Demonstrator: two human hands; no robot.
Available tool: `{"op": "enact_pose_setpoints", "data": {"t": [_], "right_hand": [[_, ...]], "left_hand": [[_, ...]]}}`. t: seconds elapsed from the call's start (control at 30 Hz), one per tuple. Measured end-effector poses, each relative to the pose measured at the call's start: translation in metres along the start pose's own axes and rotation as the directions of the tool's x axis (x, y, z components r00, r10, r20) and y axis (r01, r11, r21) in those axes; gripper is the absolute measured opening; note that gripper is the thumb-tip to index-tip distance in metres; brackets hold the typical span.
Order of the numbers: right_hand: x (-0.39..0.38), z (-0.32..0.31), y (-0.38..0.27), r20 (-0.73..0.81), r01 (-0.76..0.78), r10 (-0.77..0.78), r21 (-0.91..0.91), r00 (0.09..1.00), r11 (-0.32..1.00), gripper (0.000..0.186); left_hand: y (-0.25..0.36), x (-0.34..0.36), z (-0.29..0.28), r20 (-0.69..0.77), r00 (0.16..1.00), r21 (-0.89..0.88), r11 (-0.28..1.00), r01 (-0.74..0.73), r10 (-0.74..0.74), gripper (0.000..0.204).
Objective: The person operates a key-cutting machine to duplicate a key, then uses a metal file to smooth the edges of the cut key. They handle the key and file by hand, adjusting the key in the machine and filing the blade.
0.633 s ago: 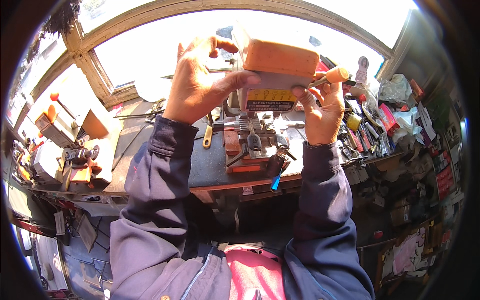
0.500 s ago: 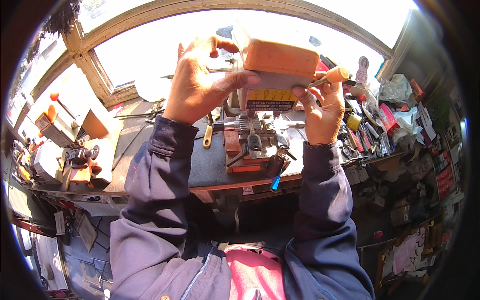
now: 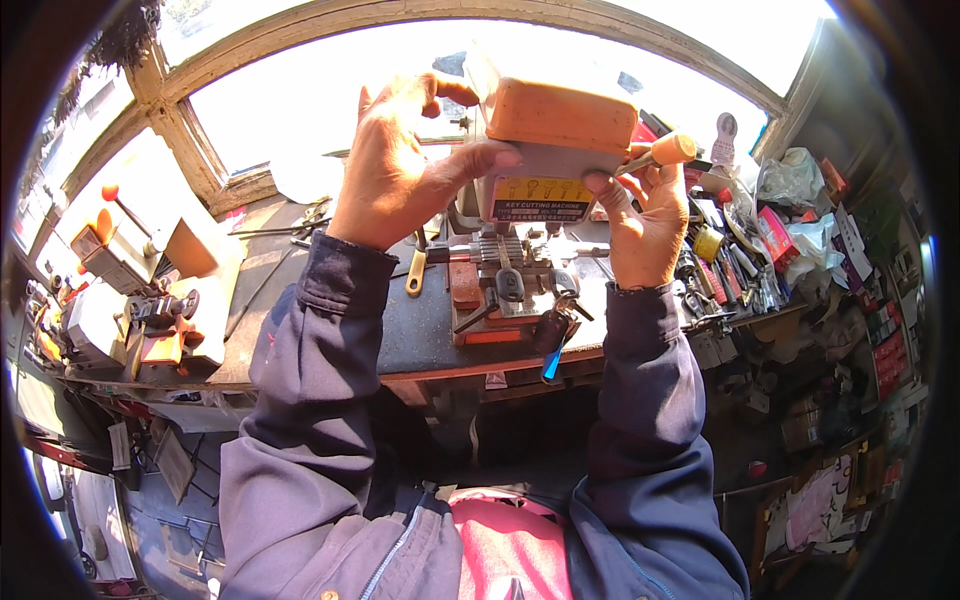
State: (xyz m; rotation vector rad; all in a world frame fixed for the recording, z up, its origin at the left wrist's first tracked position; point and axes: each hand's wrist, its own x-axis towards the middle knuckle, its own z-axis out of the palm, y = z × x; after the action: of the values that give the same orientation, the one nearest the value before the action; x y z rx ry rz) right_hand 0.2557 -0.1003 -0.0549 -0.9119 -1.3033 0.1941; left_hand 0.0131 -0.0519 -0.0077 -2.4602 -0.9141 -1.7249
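Near the centre stands a machine with an orange-topped grey housing point(image 3: 558, 112) and a yellow-and-black label. My left hand point(image 3: 400, 170) grips its left side, thumb across the front and index finger crooked near the upper corner. My right hand point(image 3: 645, 225) is at the housing's right side, fingers closed around a short metal rod with an orange knob point(image 3: 674, 149). Below the housing is a metal vise carriage point(image 3: 470, 283) with a black-headed key point(image 3: 508, 286) on it. More keys with a blue tag point(image 3: 551, 365) hang at its front. A yellow-handled tool point(image 3: 415, 275) lies to the left.
On the bench point(image 3: 400, 340), another machine point(image 3: 165, 335) with orange parts stands at the left and long rods lie beside it. Piled hand tools point(image 3: 720, 260) and plastic bags point(image 3: 790, 180) crowd the right. A wood-framed window point(image 3: 450, 30) is behind; dark clutter lies below the bench.
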Motion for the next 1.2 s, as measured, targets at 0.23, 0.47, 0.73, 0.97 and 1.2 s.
{"op": "enact_pose_setpoints", "data": {"t": [0.23, 0.47, 0.73, 0.97, 1.2], "right_hand": [[0.0011, 0.0002, 0.0003, 0.005, 0.032, -0.032, -0.01, 0.999, 0.999, 0.062], [0.001, 0.0002, -0.0023, 0.005, 0.028, -0.028, 0.01, 1.0, 1.0, 0.06], [0.001, -0.0003, 0.0002, 0.013, 0.036, -0.036, 0.004, 0.999, 0.999, 0.059], [0.0017, -0.0008, -0.0017, 0.021, 0.037, -0.038, 0.016, 0.999, 0.999, 0.057], [0.0004, 0.002, -0.0014, -0.01, 0.058, -0.058, 0.012, 0.998, 0.998, 0.063]], "left_hand": [[0.0023, -0.0006, -0.0016, 0.012, 0.999, 0.0, 1.0, 0.031, -0.031, 0.076], [0.0022, 0.0007, -0.0027, 0.028, 0.999, -0.029, 0.999, 0.04, -0.039, 0.074], [0.001, 0.0005, -0.0071, 0.075, 0.99, 0.05, 0.992, 0.117, -0.121, 0.07], [0.0024, 0.0016, -0.0087, 0.086, 0.986, 0.055, 0.989, 0.141, -0.145, 0.071], [0.0018, 0.0021, -0.0093, 0.103, 0.988, 0.107, 0.989, 0.105, -0.116, 0.071]]}}
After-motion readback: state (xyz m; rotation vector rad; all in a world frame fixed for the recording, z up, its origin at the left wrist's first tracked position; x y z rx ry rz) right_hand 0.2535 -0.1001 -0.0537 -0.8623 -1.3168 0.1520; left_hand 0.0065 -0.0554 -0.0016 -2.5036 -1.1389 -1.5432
